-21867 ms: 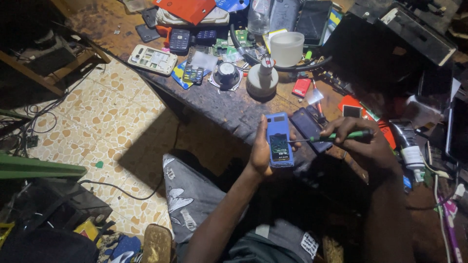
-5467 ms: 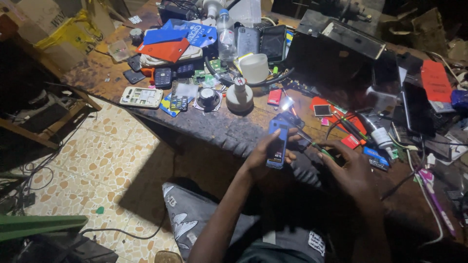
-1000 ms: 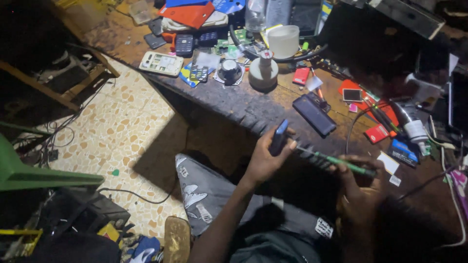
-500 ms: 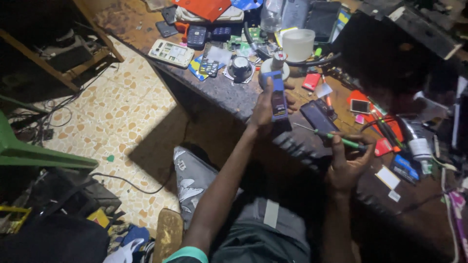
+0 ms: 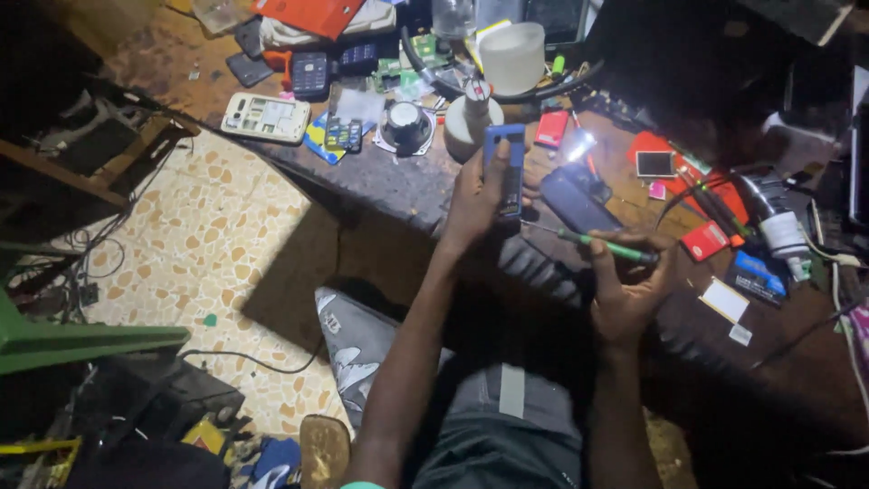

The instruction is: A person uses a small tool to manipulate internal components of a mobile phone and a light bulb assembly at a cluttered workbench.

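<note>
Gripping a small blue phone upright in the left hand, fingers wrapped around its edges, the person holds it above the cluttered workbench, while the right hand pinches a green-handled screwdriver between thumb and fingertips, its thin shaft pointing toward the phone's lower end but not touching it. Just beyond the phone-holding hand stand a white bottle and a round black speaker; between the two hands, slightly farther out, lies a dark flat phone on the bench. The work seems to be at the stage of opening or probing the handset, tool at the ready. Judging by the gap, bringing the tip to the casing would call for a steady hold on the phone and a fine, well-aimed approach.
</note>
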